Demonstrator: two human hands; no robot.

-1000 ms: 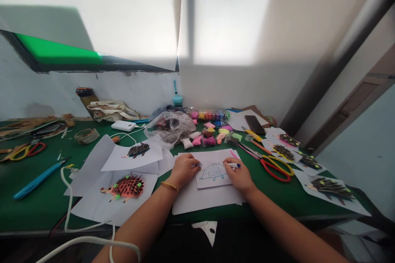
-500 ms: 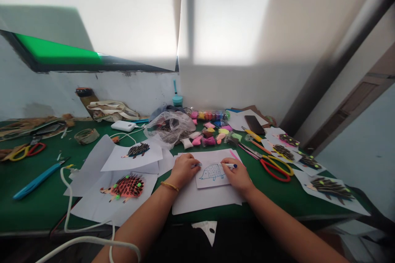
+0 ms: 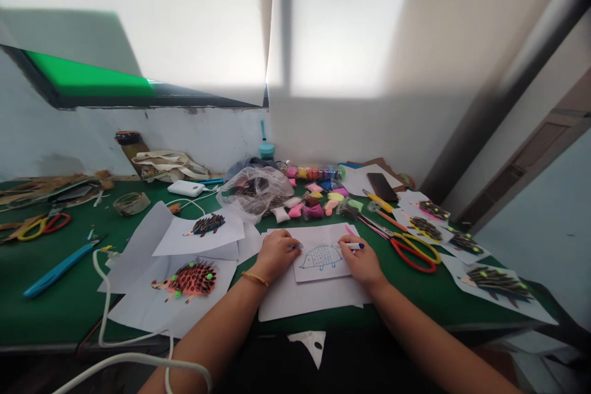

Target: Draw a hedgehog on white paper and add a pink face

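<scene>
My right hand (image 3: pixel 362 261) is closed around a white marker (image 3: pixel 354 246) with a dark blue end, beside the right end of a hedgehog drawing. The drawing, in blue lines with small marks across its back, is on a small sheet of white paper (image 3: pixel 318 276). That sheet lies on larger white paper (image 3: pixel 286 308). At the small sheet's left edge rests my left hand (image 3: pixel 277 255), its fingers pinched around a small pale bluish thing that I cannot make out. The marker's tip is mostly hidden by my fingers.
Hedgehog pictures flank me, including a red-brown one (image 3: pixel 196 280) at left and a dark one (image 3: pixel 501 283) at right. Scissors (image 3: pixel 413 252) and a phone (image 3: pixel 382 186) lie right; a blue cutter (image 3: pixel 60 271) lies left. Behind are clay packets (image 3: pixel 313 212) and a plastic bag (image 3: pixel 256 188).
My right hand and the marker have shifted slightly right, away from the hedgehog's back. My left hand stays at the sheet's left edge.
</scene>
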